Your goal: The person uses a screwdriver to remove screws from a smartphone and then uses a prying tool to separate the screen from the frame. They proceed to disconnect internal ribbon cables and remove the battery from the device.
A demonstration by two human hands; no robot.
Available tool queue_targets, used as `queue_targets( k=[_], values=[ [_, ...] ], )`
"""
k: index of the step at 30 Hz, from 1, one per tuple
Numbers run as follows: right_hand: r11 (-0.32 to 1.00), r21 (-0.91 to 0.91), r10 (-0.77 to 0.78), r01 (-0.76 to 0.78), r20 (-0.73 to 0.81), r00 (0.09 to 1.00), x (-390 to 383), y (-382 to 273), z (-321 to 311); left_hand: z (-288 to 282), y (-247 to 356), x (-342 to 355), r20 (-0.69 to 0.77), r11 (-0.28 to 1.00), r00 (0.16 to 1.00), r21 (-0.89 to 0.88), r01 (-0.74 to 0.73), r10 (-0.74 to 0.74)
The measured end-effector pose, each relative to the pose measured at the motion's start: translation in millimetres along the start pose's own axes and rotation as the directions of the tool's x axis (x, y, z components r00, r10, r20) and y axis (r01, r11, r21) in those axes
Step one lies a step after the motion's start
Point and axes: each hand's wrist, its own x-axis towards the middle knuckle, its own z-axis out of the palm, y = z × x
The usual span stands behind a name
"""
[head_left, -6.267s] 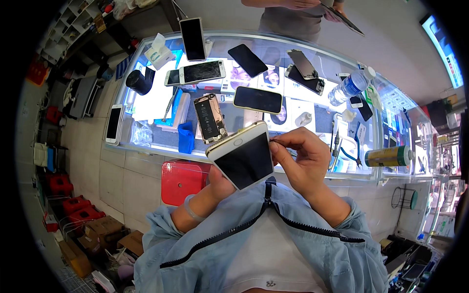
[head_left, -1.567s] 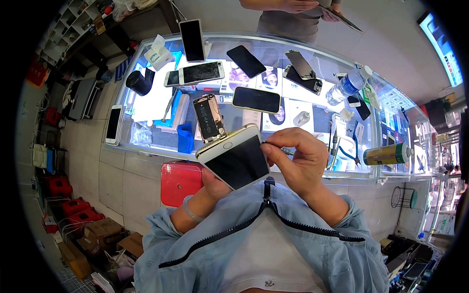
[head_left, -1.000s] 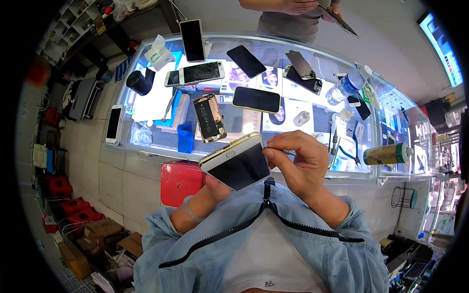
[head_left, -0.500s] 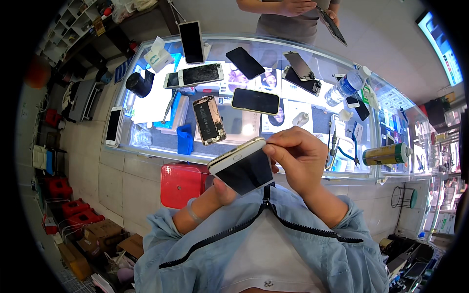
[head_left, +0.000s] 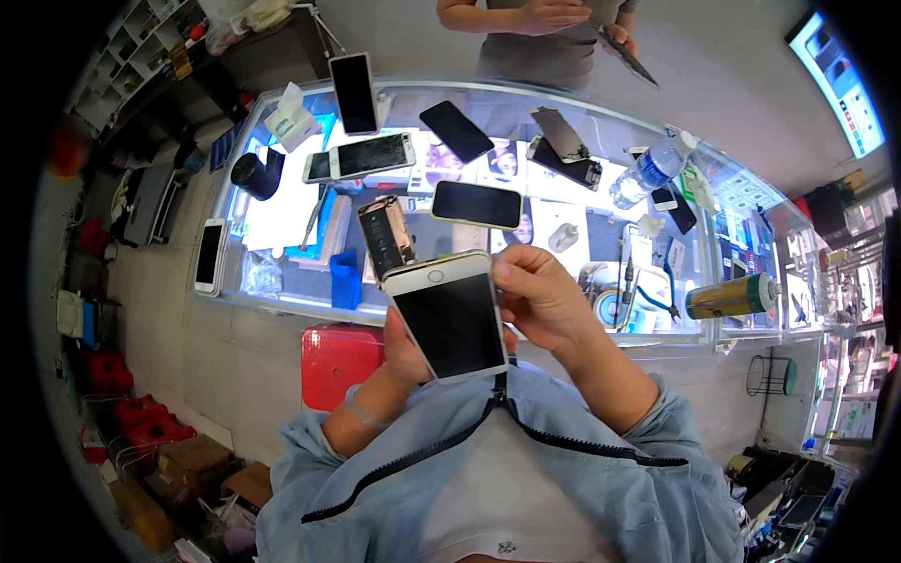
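My left hand point(head_left: 405, 347) grips a white phone with a dark screen point(head_left: 446, 319) from its lower left side, held tilted with the home button at the top. My right hand point(head_left: 530, 296) pinches the phone's upper right edge, with fingertips partly behind it. Just beyond sits an opened phone point(head_left: 383, 225) showing its battery and metal frame. A phone with a yellowish rim point(head_left: 477, 204) lies past that on the glass counter point(head_left: 310, 307).
Other phones point(head_left: 455, 129), a dark cup point(head_left: 251, 176), a water bottle point(head_left: 648, 174), pliers point(head_left: 664, 300) and a spray can point(head_left: 727, 300) are on the counter. A person point(head_left: 535, 42) across it holds a dark device. A red stool point(head_left: 338, 357) stands below the near edge.
The white phone has turned so more of its screen faces up. My right hand has shifted slightly left with it. The view has shifted, and the other person's device is lower than earlier.
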Motion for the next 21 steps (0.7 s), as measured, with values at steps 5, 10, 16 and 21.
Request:
queue_targets(
  k=[5, 10, 16, 21],
  values=[
    [0.944, -0.189, -0.29, 0.271, -0.083, 0.953, 7, 4, 1, -1, 0, 2, -0.136, 1.0, 0.991, 0.026, -0.005, 0.009],
    [0.775, -0.548, -0.431, 0.315, -0.093, 0.898, 1, 4, 6, 4, 9, 7, -0.168, 0.975, 0.984, 0.221, -0.024, 0.062],
    [0.64, -0.623, -0.57, 0.451, 0.009, 0.822, 0, 8, 4, -1, 11, 2, -0.134, 0.993, 0.988, 0.103, -0.063, 0.077],
    [0.662, -0.651, -0.457, 0.372, 0.043, 0.889, -4, 4, 2, -1, 13, -1, -0.129, 0.992, 0.984, 0.04, -0.121, 0.125]
  ],
)
